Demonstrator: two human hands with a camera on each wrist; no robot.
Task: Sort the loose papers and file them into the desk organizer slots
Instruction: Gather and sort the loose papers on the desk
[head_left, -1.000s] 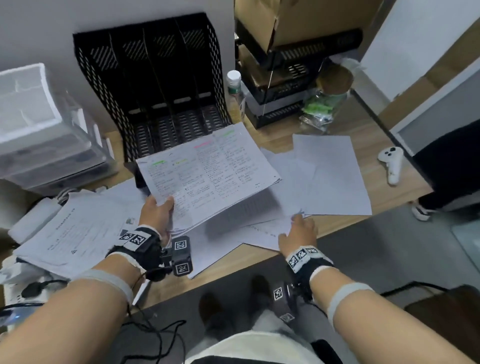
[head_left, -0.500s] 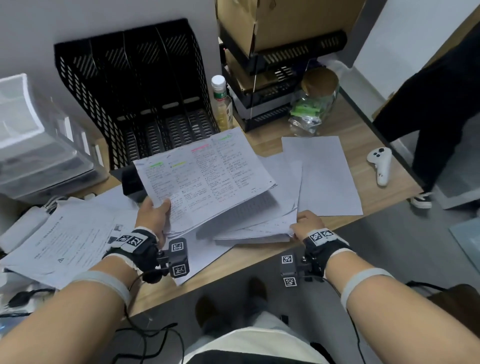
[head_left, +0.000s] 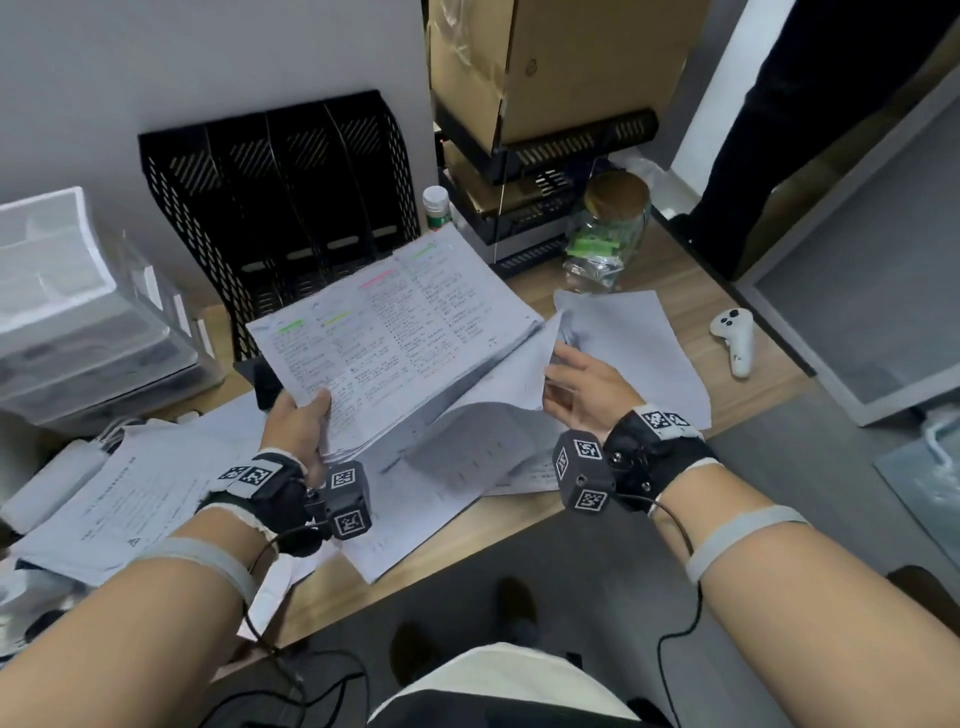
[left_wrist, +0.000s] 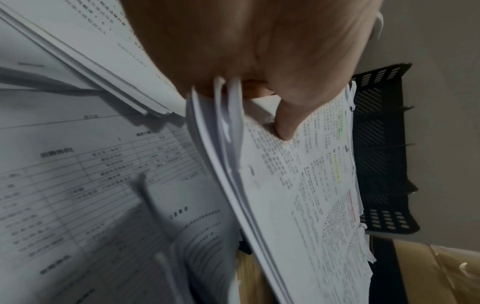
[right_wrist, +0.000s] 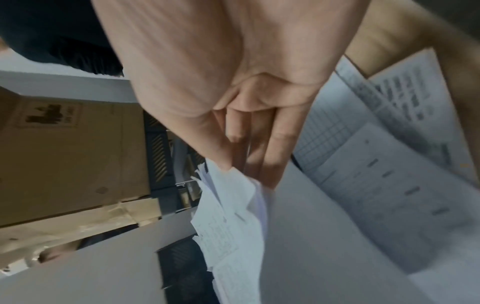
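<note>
Two wrist views show left hand (left_wrist: 259, 51) pinching paper stack (left_wrist: 298, 185), right hand's (right_wrist: 233, 92) straight fingers touching sheets (right_wrist: 233, 205)

Right hand (right_wrist: 233, 86) fingers (right_wrist: 275, 156) extended, touching paper stack (right_wrist: 233, 216) edge.

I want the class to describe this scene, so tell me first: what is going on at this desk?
A person is sorting papers. The left hand grips a stack of printed sheets with highlighted headings, thumb on top. The right hand, fingers straight, slides a few white sheets in under that stack. The black mesh desk organizer behind stands with nothing visible in its slots, and more loose papers lie on the wooden desk.
</note>
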